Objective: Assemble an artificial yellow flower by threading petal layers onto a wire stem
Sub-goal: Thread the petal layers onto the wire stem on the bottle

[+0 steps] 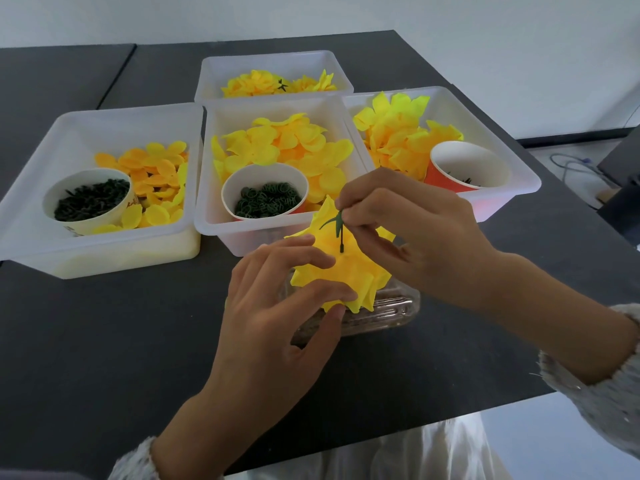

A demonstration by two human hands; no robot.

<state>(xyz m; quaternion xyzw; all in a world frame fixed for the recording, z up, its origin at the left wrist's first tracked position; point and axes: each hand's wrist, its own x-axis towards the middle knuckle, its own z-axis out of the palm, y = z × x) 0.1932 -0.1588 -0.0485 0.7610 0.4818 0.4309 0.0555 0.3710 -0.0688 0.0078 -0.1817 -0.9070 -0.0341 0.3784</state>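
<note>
A stack of yellow petal layers (341, 271) is held above the black table, its back side up. A dark green stem (341, 237) sticks up out of the stack's middle, with a green leafy piece (334, 221) at its top. My left hand (277, 306) grips the petal stack's near-left edge between thumb and fingers. My right hand (408, 230) pinches the green leafy piece at the stem's top with thumb and forefinger.
Several white bins hold yellow petals: left bin (31, 216), middle bin (207, 223), right bin (519, 174), far bin (207, 69). Paper cups (90, 202) (265, 192) (467, 168) hold dark green parts. A clear plastic container (381, 313) lies under the flower.
</note>
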